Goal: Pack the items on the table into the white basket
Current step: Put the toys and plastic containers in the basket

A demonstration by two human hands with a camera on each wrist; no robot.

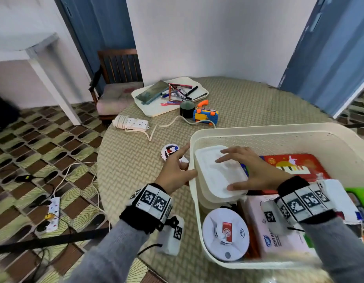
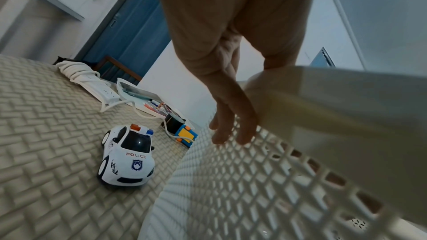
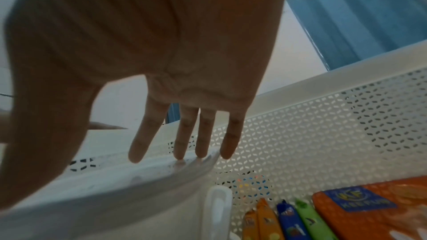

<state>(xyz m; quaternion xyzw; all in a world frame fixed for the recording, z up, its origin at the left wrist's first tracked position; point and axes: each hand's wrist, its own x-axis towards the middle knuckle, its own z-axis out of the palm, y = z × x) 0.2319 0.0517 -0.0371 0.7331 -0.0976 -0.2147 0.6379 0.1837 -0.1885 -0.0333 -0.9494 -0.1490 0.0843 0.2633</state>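
Observation:
The white basket (image 1: 258, 127) stands on the round table at the right. Inside it, against the left wall, sits a white lidded container (image 1: 213, 180). My right hand (image 1: 238, 170) is spread flat over its lid, and the fingertips (image 3: 177, 156) touch the lid's far edge (image 3: 138, 176). My left hand (image 1: 183, 164) is outside the basket, thumb resting on the rim and fingers (image 2: 231, 134) straight along the perforated wall (image 2: 254, 180). A white toy police car (image 2: 127, 154) stands on the table just left of that hand (image 1: 169, 151).
In the basket lie a red toy piano box (image 1: 295, 166), a round white smoke alarm (image 1: 226, 233) and a pink tissue pack (image 1: 279, 237). Farther back on the table are a power strip (image 1: 132, 123), a black tape roll (image 1: 187, 109), a blue-orange toy (image 1: 205, 116) and a tray of pens (image 1: 154, 111).

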